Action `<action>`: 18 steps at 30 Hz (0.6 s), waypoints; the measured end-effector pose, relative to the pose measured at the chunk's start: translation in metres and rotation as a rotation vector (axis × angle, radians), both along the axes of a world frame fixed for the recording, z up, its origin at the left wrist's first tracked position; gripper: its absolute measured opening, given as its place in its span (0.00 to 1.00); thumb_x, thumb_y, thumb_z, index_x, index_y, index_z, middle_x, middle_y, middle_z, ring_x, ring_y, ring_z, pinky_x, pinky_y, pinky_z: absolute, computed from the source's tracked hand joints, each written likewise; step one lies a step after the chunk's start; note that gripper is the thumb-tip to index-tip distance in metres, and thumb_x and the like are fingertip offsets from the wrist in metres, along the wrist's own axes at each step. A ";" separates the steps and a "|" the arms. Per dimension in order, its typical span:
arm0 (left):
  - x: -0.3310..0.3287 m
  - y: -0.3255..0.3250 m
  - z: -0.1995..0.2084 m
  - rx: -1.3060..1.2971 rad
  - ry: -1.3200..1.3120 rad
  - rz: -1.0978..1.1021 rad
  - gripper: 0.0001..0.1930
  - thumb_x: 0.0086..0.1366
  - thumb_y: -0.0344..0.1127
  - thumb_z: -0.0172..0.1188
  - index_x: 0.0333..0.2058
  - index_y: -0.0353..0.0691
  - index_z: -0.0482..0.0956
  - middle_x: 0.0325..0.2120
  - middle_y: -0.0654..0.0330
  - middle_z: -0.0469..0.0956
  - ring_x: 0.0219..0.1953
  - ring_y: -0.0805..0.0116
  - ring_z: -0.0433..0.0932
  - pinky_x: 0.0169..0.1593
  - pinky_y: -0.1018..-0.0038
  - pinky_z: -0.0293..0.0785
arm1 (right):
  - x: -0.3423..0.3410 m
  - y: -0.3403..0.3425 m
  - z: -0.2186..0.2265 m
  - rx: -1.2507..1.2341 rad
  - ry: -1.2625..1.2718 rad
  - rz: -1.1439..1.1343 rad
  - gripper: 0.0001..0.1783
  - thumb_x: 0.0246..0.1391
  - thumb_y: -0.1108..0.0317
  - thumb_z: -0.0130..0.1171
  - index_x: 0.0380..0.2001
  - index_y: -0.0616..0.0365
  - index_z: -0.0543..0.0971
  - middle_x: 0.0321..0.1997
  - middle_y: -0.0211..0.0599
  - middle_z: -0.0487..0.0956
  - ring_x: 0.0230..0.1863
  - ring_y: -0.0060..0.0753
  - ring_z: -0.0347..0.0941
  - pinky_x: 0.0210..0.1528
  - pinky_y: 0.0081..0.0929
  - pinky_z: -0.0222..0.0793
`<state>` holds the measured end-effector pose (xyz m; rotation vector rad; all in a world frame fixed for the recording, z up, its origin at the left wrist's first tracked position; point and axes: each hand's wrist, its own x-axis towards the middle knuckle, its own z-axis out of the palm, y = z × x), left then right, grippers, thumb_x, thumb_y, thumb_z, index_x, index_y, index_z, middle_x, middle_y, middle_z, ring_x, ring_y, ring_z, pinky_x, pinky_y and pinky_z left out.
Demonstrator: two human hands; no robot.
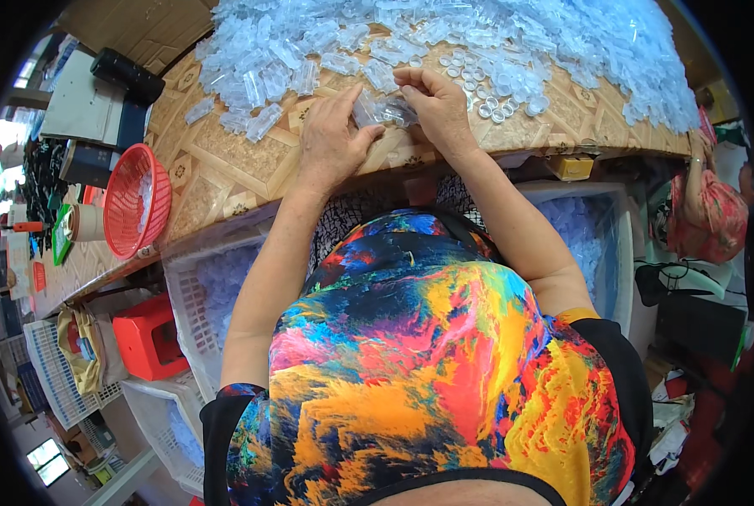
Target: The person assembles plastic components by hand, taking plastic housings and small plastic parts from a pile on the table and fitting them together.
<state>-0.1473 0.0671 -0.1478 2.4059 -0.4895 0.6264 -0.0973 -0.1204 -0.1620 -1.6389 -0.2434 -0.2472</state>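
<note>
Left hand: it is resting on the bench (250,164) on the left hand (333,139) side, with thumb and fingers parted around the left end of a clear piece (387,110). Maybe it is stopping the piece from sliding, but I cannot tell if it is squeezing.
Right hand: the right hand (437,105) is curling its fingers, with thumb and pointing finger close together at the other end. I cannot tell if it is pinching anything.
Clear piece: it is lying between the hands, near the bench's edge, probably so both can reach it.
Clear pile: lots of see-through plastic (562,42) is covering the far side, perhaps leaving working room nearer.
Little rings: small clear rings (499,88) are sitting just right of the right hand, seemingly handy for it.
Red basket: a red basket (124,202) is standing far left, maybe out of the way.
</note>
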 end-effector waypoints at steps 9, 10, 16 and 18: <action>0.001 0.002 -0.004 -0.012 -0.026 0.016 0.35 0.51 0.43 0.75 0.58 0.41 0.75 0.45 0.52 0.80 0.48 0.52 0.75 0.53 0.61 0.71 | -0.023 0.001 0.020 -0.346 -0.229 0.007 0.11 0.48 0.72 0.64 0.37 0.59 0.84 0.34 0.41 0.81 0.39 0.45 0.77 0.45 0.36 0.72; 0.001 0.002 -0.003 -0.003 -0.012 0.020 0.35 0.51 0.43 0.75 0.58 0.42 0.75 0.44 0.52 0.81 0.48 0.53 0.75 0.52 0.61 0.71 | -0.023 0.000 0.020 -0.345 -0.250 0.009 0.12 0.47 0.72 0.64 0.38 0.58 0.84 0.36 0.41 0.82 0.42 0.47 0.77 0.48 0.38 0.72; 0.002 0.003 0.000 0.002 -0.013 -0.011 0.34 0.51 0.42 0.75 0.57 0.42 0.76 0.46 0.53 0.81 0.49 0.52 0.75 0.54 0.61 0.71 | -0.030 -0.016 0.014 -0.729 -0.485 -0.053 0.22 0.47 0.72 0.65 0.49 0.54 0.83 0.41 0.44 0.82 0.49 0.44 0.75 0.51 0.36 0.72; 0.002 0.004 -0.001 0.010 -0.021 -0.023 0.34 0.50 0.41 0.75 0.57 0.42 0.77 0.48 0.53 0.81 0.50 0.52 0.75 0.55 0.61 0.70 | -0.027 -0.019 0.015 -0.760 -0.433 -0.029 0.22 0.47 0.72 0.65 0.49 0.54 0.82 0.41 0.44 0.82 0.48 0.44 0.76 0.51 0.35 0.72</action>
